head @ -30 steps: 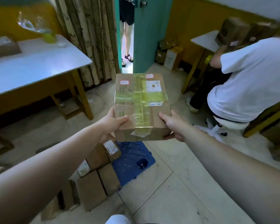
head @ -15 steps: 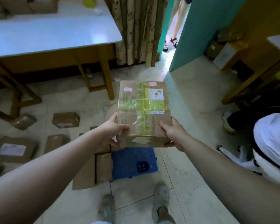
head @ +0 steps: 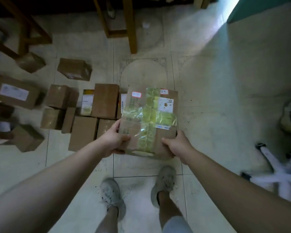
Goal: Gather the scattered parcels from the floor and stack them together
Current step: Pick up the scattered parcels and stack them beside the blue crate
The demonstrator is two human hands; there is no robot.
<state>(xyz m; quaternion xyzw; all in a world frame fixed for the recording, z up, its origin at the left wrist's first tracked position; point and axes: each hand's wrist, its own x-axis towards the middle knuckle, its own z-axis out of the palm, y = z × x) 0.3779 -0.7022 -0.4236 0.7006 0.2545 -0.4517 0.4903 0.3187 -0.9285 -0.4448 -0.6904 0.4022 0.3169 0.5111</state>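
A flat brown parcel [head: 149, 121] crossed with yellow tape, with a white label and two small red-edged stickers, is held level above the floor in front of me. My left hand [head: 115, 140] grips its near left corner, thumb on top. My right hand [head: 176, 145] grips the near right corner. Just left of it, a cluster of several brown parcels [head: 94, 115] lies together on the tiles. More parcels lie scattered further left, such as a labelled box [head: 13, 93] and a tilted box [head: 75, 68].
Wooden table legs [head: 130, 26] stand at the top centre, a chair frame [head: 23, 29] at top left. A white swivel-chair base [head: 275, 170] sits at the right edge. My two grey shoes [head: 136, 190] stand on the tiles below the parcel. A teal door edge [head: 262, 7] is at top right.
My view has tilted down from the room to the floor. The parcel, held by both hands, has come lower over the cluster, hiding the blue crate seen earlier.
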